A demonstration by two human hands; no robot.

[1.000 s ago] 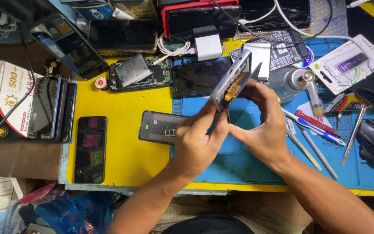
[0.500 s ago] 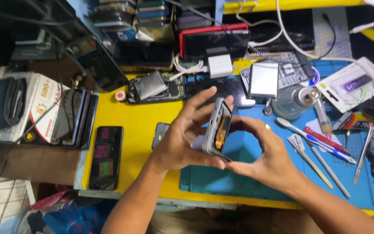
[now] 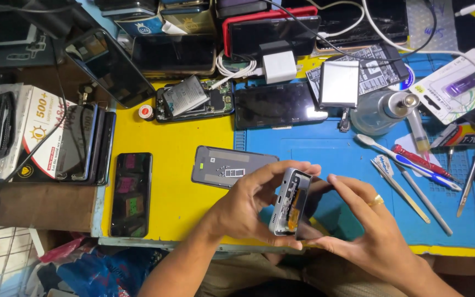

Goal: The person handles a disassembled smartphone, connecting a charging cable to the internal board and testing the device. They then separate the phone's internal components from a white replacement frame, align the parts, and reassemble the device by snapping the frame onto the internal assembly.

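At the far left of the frame a white carton (image 3: 6,132) sits beside a row of phones standing on edge (image 3: 92,146), and just right of them a dark phone (image 3: 131,193) lies flat on the yellow surface (image 3: 188,159). Above centre-left, an opened phone with its battery exposed (image 3: 193,99) rests near a small red-and-white cap (image 3: 146,111).

Toward the lower middle, a grey back cover (image 3: 232,166) lies face-down, partly behind the left hand (image 3: 248,206). That hand's grip is closed on the opened phone body (image 3: 290,202), held upright on its edge above the front rim of the blue mat (image 3: 347,159), thumb below and fingers over the top. The right hand (image 3: 369,231) closes on the same body from the other side, fingertips along its dark face.

To do this well, I judge that pressure should stay on the frame edges, not the exposed innards, with the two hands balanced so the body does not twist.

Further right lie a toothbrush (image 3: 402,160), a red-handled screwdriver (image 3: 416,159) and thin pry tools (image 3: 399,187), with a clear dispenser bottle (image 3: 377,110) above them.
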